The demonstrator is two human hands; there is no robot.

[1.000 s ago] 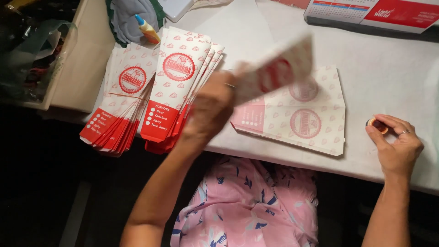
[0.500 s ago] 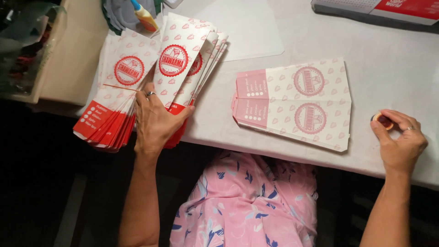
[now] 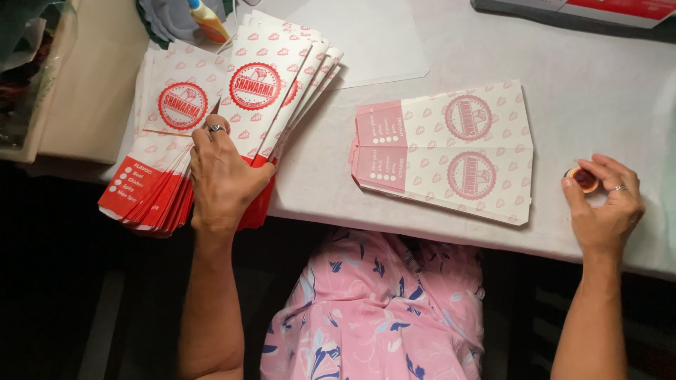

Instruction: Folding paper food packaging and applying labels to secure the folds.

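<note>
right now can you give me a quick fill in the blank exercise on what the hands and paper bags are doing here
1. The left hand rests on the fanned stacks of red and white paper bags, and a ring shows on one ______ of that hand.
2. The right hand pinches a small ______ object with a red middle.
3. The paler pink bags lie ______ the two hands on the white table.

Missing words: finger; round; between

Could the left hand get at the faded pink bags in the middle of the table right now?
Probably yes: the left hand rests on the red-and-white bag stacks, and only bare table lies between it and the pink bags.
</note>
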